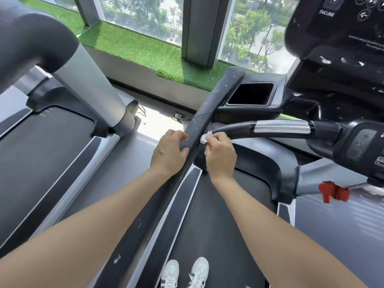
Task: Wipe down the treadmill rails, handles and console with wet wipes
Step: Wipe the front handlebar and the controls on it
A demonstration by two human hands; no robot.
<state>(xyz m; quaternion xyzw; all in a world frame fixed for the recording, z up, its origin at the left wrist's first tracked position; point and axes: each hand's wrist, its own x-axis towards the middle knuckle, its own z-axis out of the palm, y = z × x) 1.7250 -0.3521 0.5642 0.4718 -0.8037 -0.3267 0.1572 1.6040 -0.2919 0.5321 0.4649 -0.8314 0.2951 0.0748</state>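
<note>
A long black side rail [158, 204] of the treadmill runs from the bottom left up to the console tray. My left hand [169, 151] grips this rail from the left, fingers curled over its top. My right hand [220, 154] pinches a small crumpled white wet wipe [204, 138] against the rail's right side, where a curved black handle [232, 128] with a silver sensor band [280, 126] joins it. The black console [340, 34] with an INCLINE label sits at the upper right, speckled with white flecks.
A rectangular cup holder [251, 96] opens beside the rail's top. A red safety clip [332, 192] hangs at the right. A neighbouring treadmill's grey upright [87, 84] stands at the left. Green turf ledge [145, 50] and windows lie ahead. My white shoes [185, 273] stand on the belt.
</note>
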